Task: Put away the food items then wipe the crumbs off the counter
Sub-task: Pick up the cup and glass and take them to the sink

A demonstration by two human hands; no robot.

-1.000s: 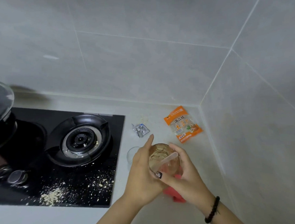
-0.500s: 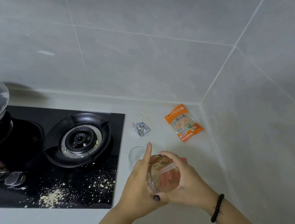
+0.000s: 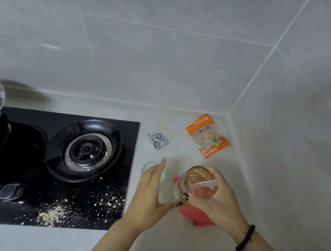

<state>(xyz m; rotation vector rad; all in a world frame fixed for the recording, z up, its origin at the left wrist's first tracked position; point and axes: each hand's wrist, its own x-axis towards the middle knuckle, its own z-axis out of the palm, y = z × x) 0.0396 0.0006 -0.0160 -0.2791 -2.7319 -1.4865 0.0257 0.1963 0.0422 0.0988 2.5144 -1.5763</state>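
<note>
**Jar in hand, lid next**

The right hand (image 3: 219,195) grips a clear jar (image 3: 196,182) of oats, fingers curled round its side and holding it tilted above the table (image 3: 185,242), over a red cloth (image 3: 201,216). A pale scoop (image 3: 204,184) lies across the jar's mouth. The left hand (image 3: 150,190) is beside the jar with fingers straight and close together, holding nothing, stretched over a clear lid (image 3: 148,166) lying flat on the table.

The jar looks like glass or hard plastic: stiff, smooth, likely slippery and breakable, and moderately heavy with its contents. A full wrap round the body, as it is held now, seems the safe grip; tipped this far and uncapped, it could spill more oats. The lid is thin and flat, best taken by its rim.

Farther back lie an orange snack packet (image 3: 207,135), light and crinkly, and a small foil pack (image 3: 158,140). Crumbs (image 3: 53,215) are scattered on the black stove (image 3: 68,167) and near the back wall.
</note>
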